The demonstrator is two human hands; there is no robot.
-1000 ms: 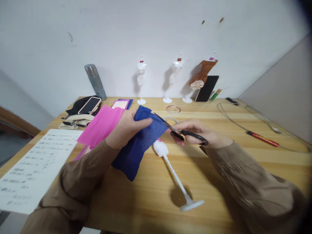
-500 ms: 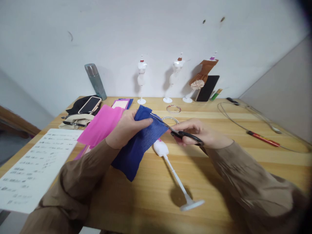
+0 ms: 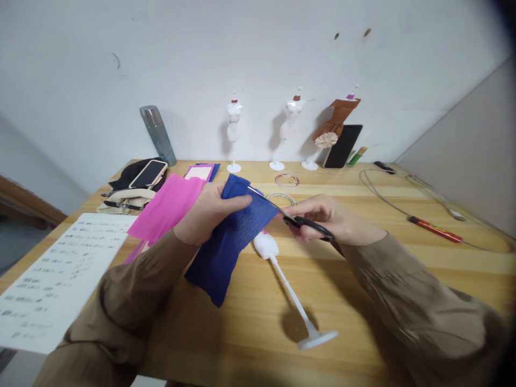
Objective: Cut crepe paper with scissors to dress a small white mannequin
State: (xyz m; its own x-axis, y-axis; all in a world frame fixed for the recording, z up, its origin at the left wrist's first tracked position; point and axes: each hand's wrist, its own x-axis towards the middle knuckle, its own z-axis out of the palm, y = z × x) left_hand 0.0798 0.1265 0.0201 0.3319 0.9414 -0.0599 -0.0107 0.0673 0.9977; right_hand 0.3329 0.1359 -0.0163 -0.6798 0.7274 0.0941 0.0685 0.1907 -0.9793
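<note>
Between the thumb and fingers of my left hand (image 3: pixel 209 209) is a sheet of dark blue crepe paper (image 3: pixel 231 242), its lower end hanging down over the table. My right hand (image 3: pixel 330 217) is closed around the black handles of a pair of scissors (image 3: pixel 300 221). The blades lie along the upper right edge of the blue paper, their tip near my left thumb. Below the paper, a small white mannequin (image 3: pixel 267 245) lies on the table with its stand toward me; its upper end is hidden behind the paper.
Pink crepe paper (image 3: pixel 169 207) and a handwritten sheet (image 3: pixel 60 274) lie at left, near a phone (image 3: pixel 149 173) and a bottle (image 3: pixel 158 134). Two bare mannequins (image 3: pixel 234 129) and one in a brown dress (image 3: pixel 336 118) stand at the back. A cable (image 3: pixel 374 196) and red-handled tool (image 3: pixel 435 229) are at right.
The hanging end of the blue paper has dropped slightly. Both hands and the scissors hold almost the same position.
</note>
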